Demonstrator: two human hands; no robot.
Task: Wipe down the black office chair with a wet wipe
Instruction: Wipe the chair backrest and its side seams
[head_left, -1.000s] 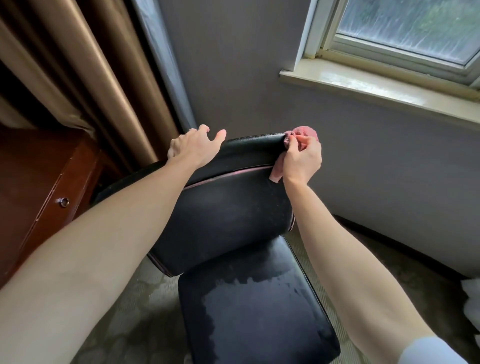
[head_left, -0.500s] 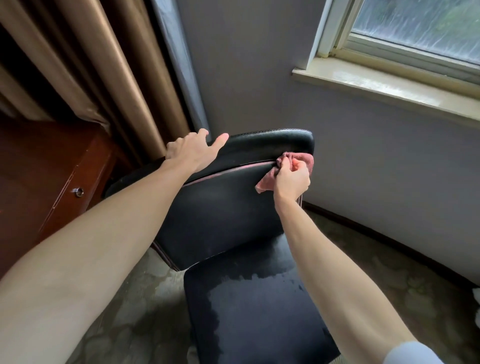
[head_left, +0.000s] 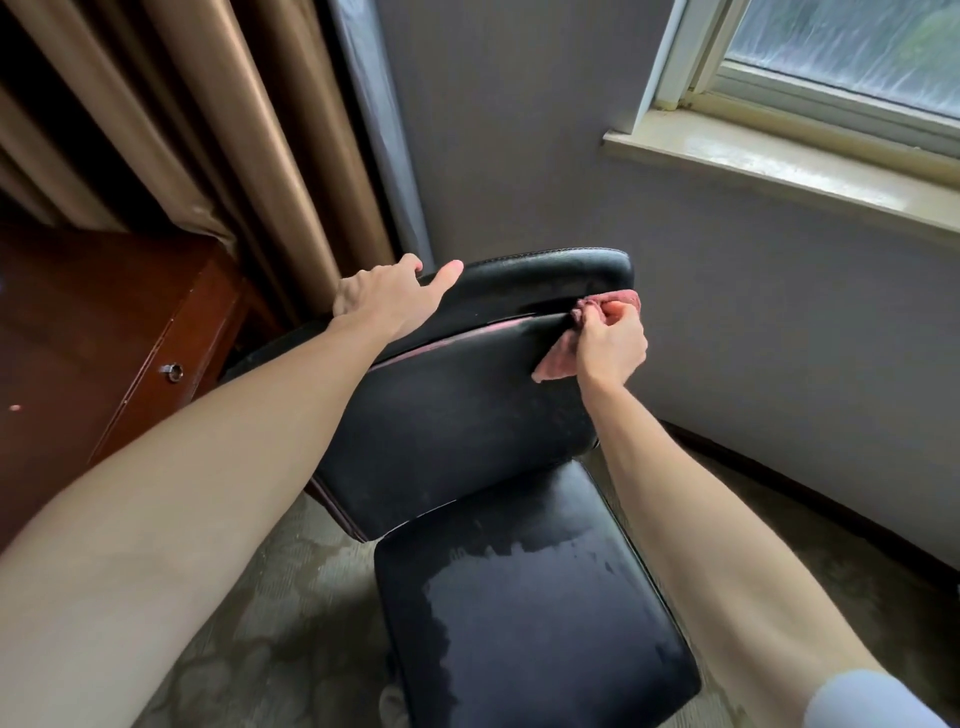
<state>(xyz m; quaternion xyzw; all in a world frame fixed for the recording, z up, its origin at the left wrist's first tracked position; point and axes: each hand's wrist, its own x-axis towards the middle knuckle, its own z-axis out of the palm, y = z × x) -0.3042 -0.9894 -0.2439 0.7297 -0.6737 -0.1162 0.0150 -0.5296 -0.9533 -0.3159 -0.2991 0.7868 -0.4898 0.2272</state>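
Note:
The black office chair (head_left: 457, 415) faces me, its backrest tilted toward me and its seat (head_left: 530, 613) showing wet streaks. My left hand (head_left: 384, 299) grips the top left edge of the padded headrest, fingers curled over the back and thumb lying along the top. My right hand (head_left: 610, 345) pinches a crumpled pink wet wipe (head_left: 558, 358) and presses it into the seam between headrest and backrest at the right edge. Part of the wipe hangs below my fingers.
A wooden desk (head_left: 104, 332) with a drawer knob stands at the left, brown curtains (head_left: 208, 130) behind it. A grey wall and a window sill (head_left: 779, 166) lie to the right of the chair. Patterned carpet (head_left: 291, 613) surrounds the chair.
My right hand with the wipe has come down from the headrest's top right corner to the seam below it. My left hand has kept its grip on the headrest.

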